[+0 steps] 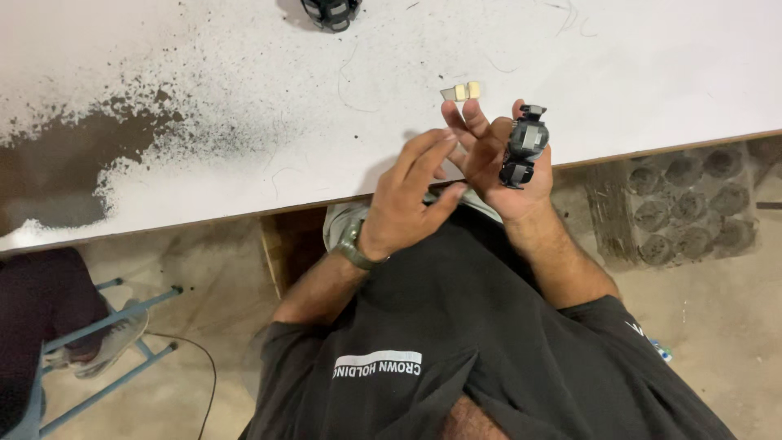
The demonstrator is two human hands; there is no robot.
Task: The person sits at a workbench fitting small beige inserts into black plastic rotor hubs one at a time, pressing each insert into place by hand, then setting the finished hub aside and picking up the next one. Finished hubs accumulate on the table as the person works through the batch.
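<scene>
Most of the white table (619, 65) lies bare toward the upper right of the frame, so a hand could pass freely there. Near its front edge at centre sits a small beige piece (462, 91), just above the raised fingers. A dark round part (330, 12) stands at the top centre edge. Dark powder (98, 155) covers the table's left side.

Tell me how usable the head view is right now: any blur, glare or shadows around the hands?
Head view: lighting is even and soft, with no harsh glare on the white table. The left hand is slightly motion-blurred at the fingers; the right hand and the dark grey part on it read clearly. Faint hand shadows fall on the table edge. The view is tilted, steeply downward.
</scene>
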